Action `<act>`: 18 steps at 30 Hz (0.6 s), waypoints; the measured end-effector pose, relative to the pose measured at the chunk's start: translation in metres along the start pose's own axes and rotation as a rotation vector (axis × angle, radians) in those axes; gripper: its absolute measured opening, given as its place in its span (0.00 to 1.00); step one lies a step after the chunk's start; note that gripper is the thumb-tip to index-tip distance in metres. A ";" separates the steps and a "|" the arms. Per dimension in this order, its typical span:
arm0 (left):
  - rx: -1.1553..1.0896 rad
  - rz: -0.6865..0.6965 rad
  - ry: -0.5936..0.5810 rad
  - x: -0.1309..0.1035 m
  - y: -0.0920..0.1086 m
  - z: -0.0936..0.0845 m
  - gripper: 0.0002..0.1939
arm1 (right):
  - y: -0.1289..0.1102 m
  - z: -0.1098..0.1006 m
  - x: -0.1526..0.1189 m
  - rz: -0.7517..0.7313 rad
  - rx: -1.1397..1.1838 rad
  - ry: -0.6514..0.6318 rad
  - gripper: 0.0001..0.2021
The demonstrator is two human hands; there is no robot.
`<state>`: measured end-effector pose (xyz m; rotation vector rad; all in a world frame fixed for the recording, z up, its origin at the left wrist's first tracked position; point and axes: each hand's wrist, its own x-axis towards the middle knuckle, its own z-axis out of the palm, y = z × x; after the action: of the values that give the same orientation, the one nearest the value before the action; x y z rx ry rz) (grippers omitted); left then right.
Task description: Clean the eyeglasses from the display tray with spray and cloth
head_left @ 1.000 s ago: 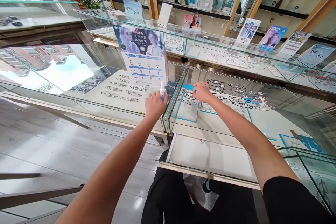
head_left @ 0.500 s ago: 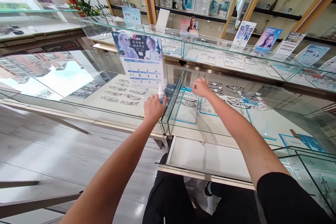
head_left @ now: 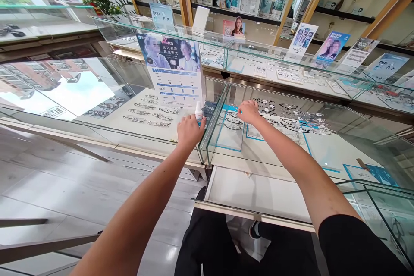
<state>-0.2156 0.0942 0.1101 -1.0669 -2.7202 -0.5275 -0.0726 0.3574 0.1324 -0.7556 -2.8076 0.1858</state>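
The left hand (head_left: 190, 131) is closed around a small white spray bottle (head_left: 199, 114), its thumb on the right side of the bottle and its fingers on the left. The bottle is upright near the right end of the left glass-topped bench (head_left: 155, 133), just in front of a standing promotional card (head_left: 176, 79); whether its base touches the glass is hidden. Rows of eyeglasses (head_left: 161, 116) lie under the glass to the left of this hand. The right hand (head_left: 248, 111) is over the adjoining right glass-topped bench (head_left: 274, 155), fingers curled downward and narrow; I cannot tell whether they hold anything. Near it, beneath the glass, are a blue-edged panel (head_left: 229, 140) and more spectacle frames (head_left: 296, 125). Below the right bench, a white drawer (head_left: 258, 192) is pulled open in front of the person's black trousers (head_left: 207, 241).
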 end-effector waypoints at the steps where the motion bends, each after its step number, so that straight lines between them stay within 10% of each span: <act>1: 0.002 -0.001 0.000 0.000 0.000 0.000 0.30 | 0.001 0.001 0.001 0.006 -0.005 0.005 0.07; 18: 0.007 0.013 0.006 0.002 -0.004 0.003 0.31 | -0.001 0.001 0.010 -0.060 0.040 -0.001 0.08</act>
<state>-0.2195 0.0937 0.1068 -1.0789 -2.7061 -0.5173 -0.0819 0.3618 0.1336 -0.6619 -2.8141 0.2305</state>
